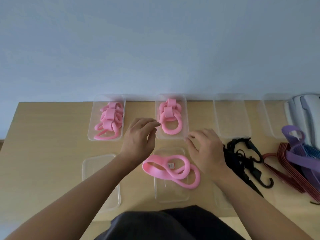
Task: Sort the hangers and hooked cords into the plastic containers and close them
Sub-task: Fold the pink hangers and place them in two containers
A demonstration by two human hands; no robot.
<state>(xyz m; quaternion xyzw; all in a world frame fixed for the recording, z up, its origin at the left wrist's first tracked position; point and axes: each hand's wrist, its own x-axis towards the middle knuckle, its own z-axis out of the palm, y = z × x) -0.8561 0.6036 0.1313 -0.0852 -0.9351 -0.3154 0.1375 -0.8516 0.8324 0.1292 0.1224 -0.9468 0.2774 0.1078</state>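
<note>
Two clear plastic containers stand at the back of the table, both holding pink loop hangers: the left container (91, 129) and the middle container (185, 116). My left hand (138, 137) hovers by the middle container's near left corner, fingers loosely curled, holding nothing. My right hand (205, 149) hovers at its near right corner, fingers relaxed and empty. One pink hanger (173, 168) lies loose on a clear lid (170, 194) in front of me. Black hooked cords (242, 158) lie to the right of my right hand.
Two more clear containers, a middle-right one (232, 118) and a far-right one (270, 116), sit empty at the back. A second lid (97, 172) lies front left. Red, purple and blue cords (297, 160) pile at the right edge, beside a white object (304, 110).
</note>
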